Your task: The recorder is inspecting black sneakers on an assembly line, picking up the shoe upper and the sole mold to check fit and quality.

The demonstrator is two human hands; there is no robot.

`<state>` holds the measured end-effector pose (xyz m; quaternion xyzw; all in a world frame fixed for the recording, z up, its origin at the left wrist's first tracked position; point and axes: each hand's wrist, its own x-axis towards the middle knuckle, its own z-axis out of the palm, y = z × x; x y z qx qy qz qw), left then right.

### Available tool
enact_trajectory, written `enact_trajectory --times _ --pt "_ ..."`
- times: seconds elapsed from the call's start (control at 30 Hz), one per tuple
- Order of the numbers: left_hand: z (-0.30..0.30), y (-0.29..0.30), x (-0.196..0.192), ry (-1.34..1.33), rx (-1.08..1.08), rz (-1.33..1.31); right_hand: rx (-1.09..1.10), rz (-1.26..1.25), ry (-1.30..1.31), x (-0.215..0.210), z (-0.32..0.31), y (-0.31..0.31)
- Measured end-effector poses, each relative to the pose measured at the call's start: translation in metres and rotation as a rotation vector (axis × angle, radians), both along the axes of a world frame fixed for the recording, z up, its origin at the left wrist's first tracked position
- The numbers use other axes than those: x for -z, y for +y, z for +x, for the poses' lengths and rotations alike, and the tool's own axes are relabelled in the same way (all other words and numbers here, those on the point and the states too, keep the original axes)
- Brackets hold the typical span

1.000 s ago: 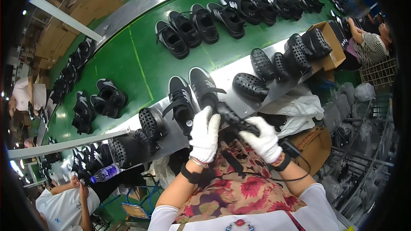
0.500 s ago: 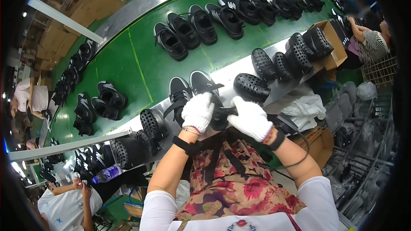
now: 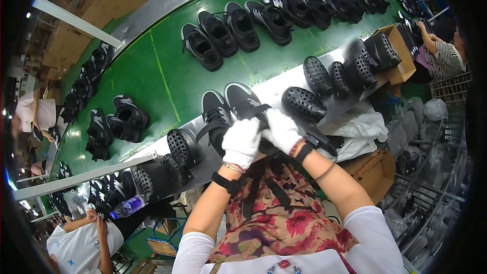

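Broad green conveyor belt (image 3: 167, 76), curving across the upper view, carrying rows of black sneakers (image 3: 243, 20) toward its far edge. Along its near edge, a steel shelf (image 3: 284, 83) lined with perforated black clogs (image 3: 303, 104) and a standing pair of black-and-white sneakers (image 3: 231, 106). Over that near edge, a black shoe (image 3: 264, 132), now lifted closer to the chest than a second ago, when held lower and flatter. Left hand (image 3: 241, 142), white-gloved, grip clenched around the shoe's near side. Right hand (image 3: 282, 131), also gloved, grip closed on the shoe's far side, strap trailing. Judged from the shift: handling of the shoe still under way, not yet set down.
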<state>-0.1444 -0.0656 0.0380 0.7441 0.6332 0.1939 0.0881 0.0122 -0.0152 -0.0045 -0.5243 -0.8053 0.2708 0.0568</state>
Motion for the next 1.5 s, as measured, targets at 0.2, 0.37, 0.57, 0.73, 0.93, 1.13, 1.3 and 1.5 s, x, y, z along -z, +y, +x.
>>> enact_trajectory --times 0.2,0.37,0.57,0.73,0.93,1.13,1.3,1.5 --pt "0.003 -0.024 0.009 0.035 -0.206 -0.007 0.068 -0.215 0.171 -0.011 -0.014 -0.004" --pt "-0.001 -0.036 0.018 -0.041 -0.348 0.115 0.685 -0.809 1.070 -0.025 0.005 -0.004" --pt "-0.005 -0.036 0.021 -0.086 -0.425 0.136 0.558 -0.807 1.119 -0.012 0.004 -0.005" --pt "-0.003 -0.034 0.026 -0.049 -0.438 0.153 0.709 -0.908 1.074 -0.004 -0.007 -0.034" --pt "-0.007 -0.036 0.025 -0.080 -0.431 0.069 0.128 -0.334 0.360 -0.007 0.001 -0.030" --pt "0.008 -0.030 0.018 -0.204 -0.363 -0.045 -0.051 0.101 -0.025 -0.016 -0.029 -0.010" --pt "-0.044 -0.075 -0.026 -0.157 -0.456 0.502 -0.198 0.216 -0.025 -0.047 -0.016 0.026" --pt "-0.164 -0.131 -0.002 -0.413 -1.125 -0.043 -0.364 0.020 0.558 -0.104 -0.134 -0.079"
